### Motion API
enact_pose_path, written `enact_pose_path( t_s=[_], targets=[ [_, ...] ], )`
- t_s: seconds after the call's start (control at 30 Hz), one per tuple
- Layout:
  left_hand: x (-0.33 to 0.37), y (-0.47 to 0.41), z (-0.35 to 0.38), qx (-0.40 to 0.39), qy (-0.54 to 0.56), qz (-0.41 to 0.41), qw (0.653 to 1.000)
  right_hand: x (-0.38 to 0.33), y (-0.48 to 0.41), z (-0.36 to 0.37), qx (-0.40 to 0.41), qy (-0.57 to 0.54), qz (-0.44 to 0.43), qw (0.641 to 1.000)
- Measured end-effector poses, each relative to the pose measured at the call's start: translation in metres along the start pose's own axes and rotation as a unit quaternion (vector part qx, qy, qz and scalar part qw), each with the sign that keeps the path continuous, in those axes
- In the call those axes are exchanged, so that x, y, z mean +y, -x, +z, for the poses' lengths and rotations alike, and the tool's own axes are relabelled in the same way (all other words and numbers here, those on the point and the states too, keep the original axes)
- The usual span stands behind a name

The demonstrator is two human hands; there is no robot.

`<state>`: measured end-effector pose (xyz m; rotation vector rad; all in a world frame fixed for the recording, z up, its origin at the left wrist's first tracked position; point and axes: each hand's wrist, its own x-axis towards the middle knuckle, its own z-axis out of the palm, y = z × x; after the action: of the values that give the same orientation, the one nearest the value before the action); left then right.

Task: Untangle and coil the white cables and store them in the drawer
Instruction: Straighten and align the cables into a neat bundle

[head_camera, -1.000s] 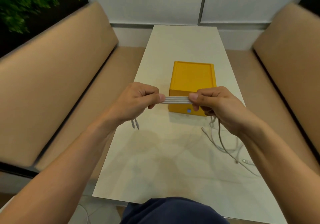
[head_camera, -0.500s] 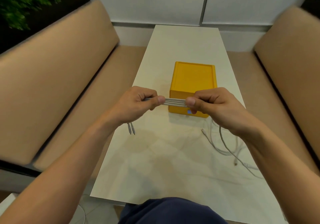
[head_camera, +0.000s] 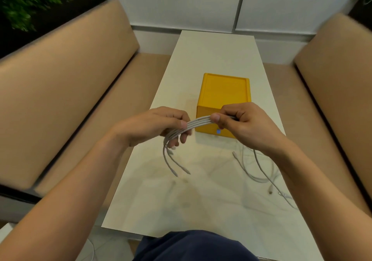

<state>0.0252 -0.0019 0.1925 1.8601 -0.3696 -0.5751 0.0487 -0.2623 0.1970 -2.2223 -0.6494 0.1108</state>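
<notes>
Left hand: the left hand (head_camera: 161, 127) was curled, its thumb pressing the bundled white cables (head_camera: 199, 122) against its fingers.
Right hand: the right hand (head_camera: 243, 123) pinched the same bundle between thumb and forefinger, the other fingers folded.
Cables' place: they were held in the air just before the yellow drawer box (head_camera: 225, 97). Free ends drooped below the left hand, and the rest trailed from the right hand onto the bench (head_camera: 201, 204).
Step, judged: this looked like aligning strands before coiling. It called for keeping them flat and parallel and feeding slack gradually from the right.
Count: there was one drawer box, shut. About four strands crossed between the hands. Two plug ends hung at left, perhaps a third. The number of separate cables could not be told.
</notes>
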Motion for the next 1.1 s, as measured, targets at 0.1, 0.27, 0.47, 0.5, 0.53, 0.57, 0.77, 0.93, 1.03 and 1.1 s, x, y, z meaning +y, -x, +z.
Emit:
enact_pose_path(
  t_s=[0.1,0.27,0.47,0.5,0.53,0.57,0.77,0.93,1.03,1.1],
  targets=[
    [0.004,-0.008,0.013,0.0,0.014,0.006,1.0,-0.004,-0.001,0.005,-0.006,0.012,-0.006,1.0],
    [0.01,-0.016,0.026,0.09,-0.048,0.046,0.994,-0.005,0.004,0.0,-0.051,-0.006,0.009,0.999],
    [0.024,-0.014,0.023,0.099,-0.165,0.053,0.98,0.004,0.016,-0.019,-0.118,-0.095,0.022,0.988],
    [0.025,-0.015,0.024,0.106,-0.183,0.043,0.976,0.006,0.016,-0.02,-0.111,-0.092,0.023,0.989],
    [0.026,-0.017,0.025,0.116,-0.205,0.039,0.971,0.007,0.016,-0.02,-0.1,-0.083,0.026,0.991],
    [0.027,-0.019,0.026,0.127,-0.233,0.042,0.963,0.009,0.015,-0.018,-0.083,-0.067,0.029,0.994],
    [0.02,-0.028,0.024,0.187,-0.309,0.073,0.93,0.008,0.013,-0.017,-0.075,0.058,0.037,0.995],
    [0.01,-0.027,0.019,0.14,-0.262,0.061,0.953,0.018,0.009,-0.019,-0.093,0.071,0.065,0.991],
    [0.009,-0.026,0.018,0.143,-0.271,0.066,0.95,0.018,0.007,-0.023,-0.112,0.054,0.052,0.991],
    [0.009,-0.026,0.016,0.148,-0.282,0.081,0.944,0.015,0.006,-0.031,-0.13,0.012,0.042,0.991]
  ],
)
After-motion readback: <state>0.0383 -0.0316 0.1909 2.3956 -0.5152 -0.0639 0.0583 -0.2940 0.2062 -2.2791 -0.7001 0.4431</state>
